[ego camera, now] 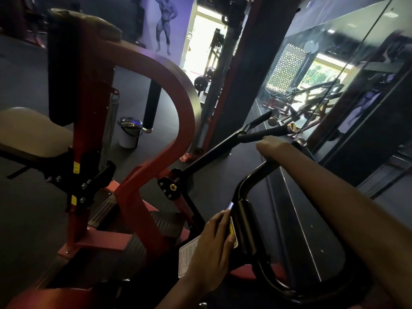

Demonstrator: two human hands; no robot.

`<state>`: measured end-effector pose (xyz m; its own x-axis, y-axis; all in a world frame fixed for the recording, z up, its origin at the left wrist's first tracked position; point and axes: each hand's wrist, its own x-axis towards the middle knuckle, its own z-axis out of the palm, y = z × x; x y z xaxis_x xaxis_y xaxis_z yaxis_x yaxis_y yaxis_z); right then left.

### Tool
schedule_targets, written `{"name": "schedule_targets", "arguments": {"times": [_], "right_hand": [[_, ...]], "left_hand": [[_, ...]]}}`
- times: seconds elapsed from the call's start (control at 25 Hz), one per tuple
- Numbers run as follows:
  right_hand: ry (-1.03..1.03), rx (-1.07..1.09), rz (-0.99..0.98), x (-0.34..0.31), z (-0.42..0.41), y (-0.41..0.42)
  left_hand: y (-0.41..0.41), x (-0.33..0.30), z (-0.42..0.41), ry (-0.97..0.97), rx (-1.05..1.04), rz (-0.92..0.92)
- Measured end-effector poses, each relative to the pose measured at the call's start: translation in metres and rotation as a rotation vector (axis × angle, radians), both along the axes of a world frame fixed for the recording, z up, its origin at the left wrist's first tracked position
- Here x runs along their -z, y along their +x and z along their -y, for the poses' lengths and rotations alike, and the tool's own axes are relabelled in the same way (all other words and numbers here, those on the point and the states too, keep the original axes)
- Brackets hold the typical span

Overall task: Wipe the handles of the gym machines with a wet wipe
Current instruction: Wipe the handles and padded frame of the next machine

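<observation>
A red-framed gym machine carries a curved black bar (247,181) that ends in a handle with a metal cap (301,141). My right hand (270,145) reaches out along that handle and grips it, fingers curled round and seen from behind. No wet wipe shows; whether one is under the hand is hidden. My left hand (213,241) rests with straight fingers against the lower padded part of the same bar, beside a yellow label (233,233). A second pair of black handles (265,130) forks off just beyond my right hand.
The red curved frame (174,90), a beige seat (29,130) and a dark back pad (64,70) stand at left. A large wall mirror (334,81) runs along the right. A small bin (129,132) sits on the dark floor behind the machine.
</observation>
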<state>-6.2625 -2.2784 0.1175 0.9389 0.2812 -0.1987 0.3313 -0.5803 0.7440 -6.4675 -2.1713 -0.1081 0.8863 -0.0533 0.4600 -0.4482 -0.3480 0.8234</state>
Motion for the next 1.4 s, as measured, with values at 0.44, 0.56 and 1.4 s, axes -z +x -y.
{"name": "schedule_targets", "arguments": {"times": [0.44, 0.56, 1.4], "right_hand": [[0.025, 0.02, 0.221, -0.02, 0.028, 0.015], [0.065, -0.004, 0.161, -0.006, 0.013, 0.006], [0.996, -0.062, 0.13, 0.095, -0.022, -0.09]], "left_hand": [[0.0, -0.003, 0.001, 0.021, -0.004, -0.024], [0.0, -0.003, 0.001, 0.014, -0.01, -0.028], [0.007, -0.005, -0.018, 0.188, 0.12, 0.045]]}}
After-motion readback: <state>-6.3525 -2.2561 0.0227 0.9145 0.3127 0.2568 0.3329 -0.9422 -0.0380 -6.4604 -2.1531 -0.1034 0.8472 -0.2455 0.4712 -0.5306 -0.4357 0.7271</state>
